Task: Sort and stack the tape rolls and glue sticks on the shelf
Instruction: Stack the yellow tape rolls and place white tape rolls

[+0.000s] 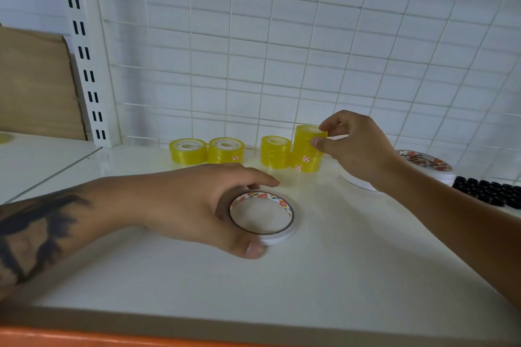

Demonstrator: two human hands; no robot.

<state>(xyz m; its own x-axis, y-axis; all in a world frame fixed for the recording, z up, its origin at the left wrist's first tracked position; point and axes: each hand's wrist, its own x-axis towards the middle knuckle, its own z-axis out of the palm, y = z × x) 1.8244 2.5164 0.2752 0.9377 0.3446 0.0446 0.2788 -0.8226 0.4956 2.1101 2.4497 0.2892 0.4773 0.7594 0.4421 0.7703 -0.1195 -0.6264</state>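
Several yellow tape rolls stand in a row at the back of the white shelf (338, 262). The two on the left (188, 151) (225, 150) are low. A taller stack (275, 151) follows, then the tallest stack (306, 162). My right hand (355, 146) pinches the top yellow roll (308, 135) of that tallest stack between thumb and fingers. My left hand (197, 205) grips a wide white double-sided tape roll (262, 217) lying flat mid-shelf, thumb at its near rim and fingers over its far side.
A white wire grid (282, 51) backs the shelf. A slotted upright (84, 65) and a brown cardboard sheet (36, 82) stand at the left. At the right lie white tape rolls (425, 165), partly hidden by my right forearm, and several black caps (490, 193). An orange strip (84, 338) edges the front.
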